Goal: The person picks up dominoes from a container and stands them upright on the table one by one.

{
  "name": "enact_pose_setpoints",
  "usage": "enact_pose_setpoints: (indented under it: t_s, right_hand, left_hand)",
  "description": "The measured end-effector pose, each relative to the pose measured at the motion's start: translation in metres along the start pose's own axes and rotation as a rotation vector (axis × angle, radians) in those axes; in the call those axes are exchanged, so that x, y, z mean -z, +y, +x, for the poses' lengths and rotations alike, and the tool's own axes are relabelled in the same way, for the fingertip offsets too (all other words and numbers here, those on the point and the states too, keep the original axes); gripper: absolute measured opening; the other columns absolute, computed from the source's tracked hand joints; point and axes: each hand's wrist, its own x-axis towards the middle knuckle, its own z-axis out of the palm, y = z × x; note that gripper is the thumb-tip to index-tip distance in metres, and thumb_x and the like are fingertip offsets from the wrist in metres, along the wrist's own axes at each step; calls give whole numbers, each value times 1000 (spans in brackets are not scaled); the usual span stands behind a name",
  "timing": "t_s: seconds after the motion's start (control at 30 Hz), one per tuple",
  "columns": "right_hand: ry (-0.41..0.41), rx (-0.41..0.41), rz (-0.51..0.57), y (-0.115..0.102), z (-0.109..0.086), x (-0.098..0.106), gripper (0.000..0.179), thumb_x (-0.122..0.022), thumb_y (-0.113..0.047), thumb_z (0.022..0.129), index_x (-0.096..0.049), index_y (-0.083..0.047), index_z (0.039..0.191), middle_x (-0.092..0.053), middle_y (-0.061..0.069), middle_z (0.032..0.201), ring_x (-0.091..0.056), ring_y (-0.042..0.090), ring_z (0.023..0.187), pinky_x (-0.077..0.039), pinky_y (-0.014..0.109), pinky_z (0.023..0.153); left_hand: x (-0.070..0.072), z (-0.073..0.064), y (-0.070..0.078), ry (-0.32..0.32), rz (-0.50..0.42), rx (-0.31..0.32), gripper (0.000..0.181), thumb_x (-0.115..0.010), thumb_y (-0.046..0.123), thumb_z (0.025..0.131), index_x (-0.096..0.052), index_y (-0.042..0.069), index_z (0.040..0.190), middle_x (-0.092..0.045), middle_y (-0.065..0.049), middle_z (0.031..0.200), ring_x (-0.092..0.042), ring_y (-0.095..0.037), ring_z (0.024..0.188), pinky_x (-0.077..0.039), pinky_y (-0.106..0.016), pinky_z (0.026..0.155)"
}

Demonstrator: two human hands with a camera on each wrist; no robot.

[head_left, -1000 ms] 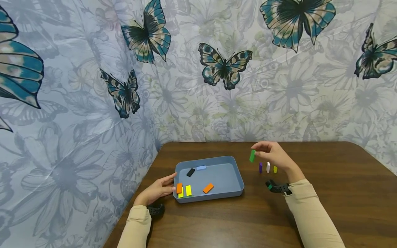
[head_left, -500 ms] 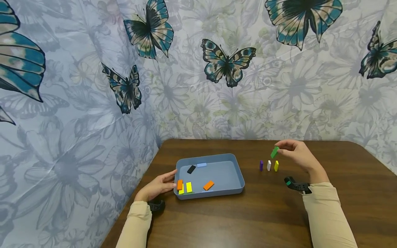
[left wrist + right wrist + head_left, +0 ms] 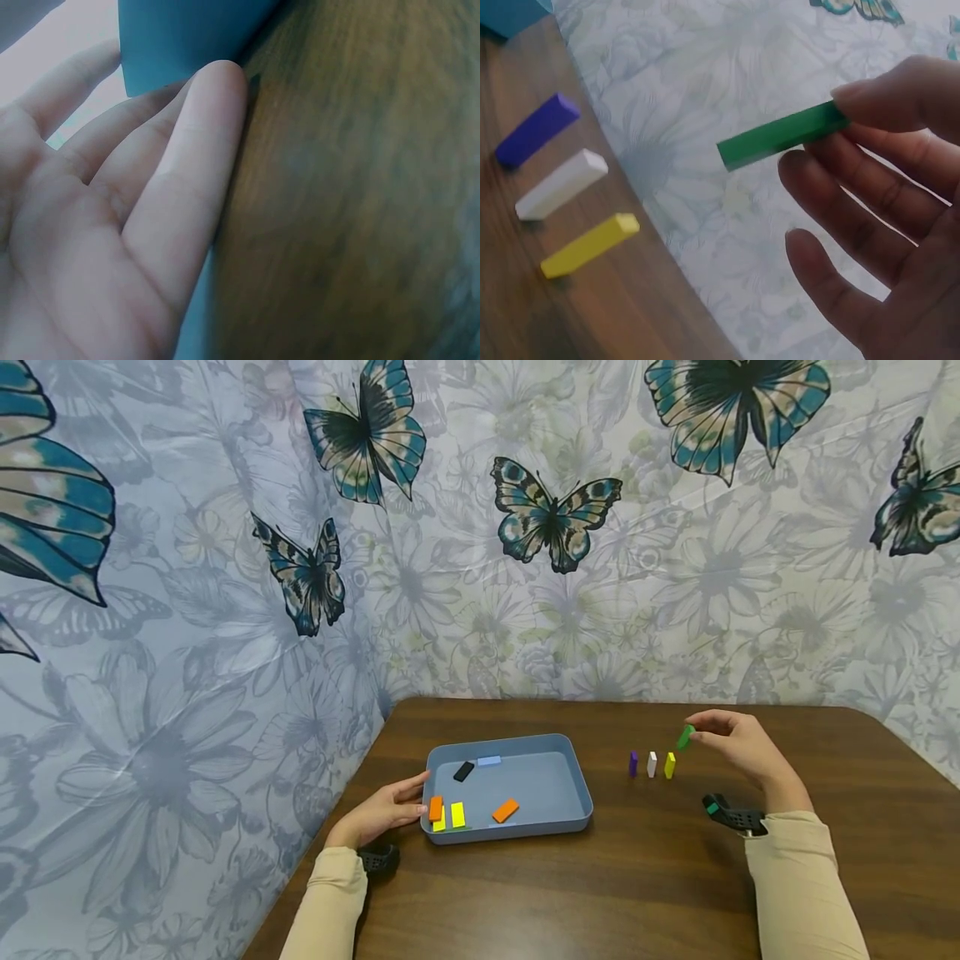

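Observation:
A green domino-like block (image 3: 685, 737) is pinched by its upper end between the thumb and fingers of my right hand (image 3: 738, 747). It is held tilted, up off the table. To its left a purple block (image 3: 633, 765), a white block (image 3: 651, 765) and a yellow block (image 3: 670, 766) stand upright in a row with gaps between them. My left hand (image 3: 378, 814) rests against the left side of the blue-grey tray (image 3: 536, 832). In the left wrist view its fingers (image 3: 202, 135) are fairly straight beside the tray's wall.
Inside the tray lie a black block (image 3: 463, 771), a light blue block (image 3: 489, 761), two yellow blocks and two orange ones, including the orange block (image 3: 506, 811) near the front. The wooden table (image 3: 555, 902) ends at a wall covering printed with butterflies.
My right hand has carried the green block rightward, from above the purple block, past the white and yellow ones, and lower. My left hand has stayed at the tray.

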Motion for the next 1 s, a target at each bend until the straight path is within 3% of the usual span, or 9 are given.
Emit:
enact_pose_setpoints:
  t_s: [0.23,0.47,0.7,0.83,1.0]
  right_hand:
    - [-27,-53,-27,19,2,-1,42,-61,-26,102,-59,5,130,-70,-9,106,-57,-15,92,-48,10,79]
    - [-64,-47,-116,40,6,-6,40,-60,-22,102,-60,7,130,-63,27,126,-49,-19,90,-52,18,76]
    - [-75,-62,-120,52,9,-8,42,-61,-23,101,-60,7,131,-62,29,128,-49,-15,91,-52,19,76]
    - [-91,-85,-113,57,10,-11,42,-61,-22,101,-59,8,130,-62,29,126,-53,-6,94,-52,21,77]
    - [-108,-108,-124,61,10,-14,41,-61,-21,101,-60,8,129,-62,29,125,-61,23,105,-53,29,81]
  left_hand:
    - [-1,0,-1,2,-6,2,79,-64,20,100,-16,7,161,-19,-28,164,-31,-44,147,-45,-40,111]
    - [-2,2,-1,-2,-4,5,77,-62,19,101,-16,8,161,-19,-27,164,-31,-44,148,-46,-39,111]
    - [-2,5,1,7,-4,1,79,-64,21,99,-17,7,161,-19,-27,164,-32,-44,147,-46,-40,110]
    - [-2,5,0,13,-4,4,79,-64,20,99,-17,7,161,-19,-28,164,-32,-44,147,-46,-40,110]
    - [-3,3,1,11,-13,4,80,-65,20,99,-16,7,161,-19,-28,164,-31,-45,147,-46,-40,110]
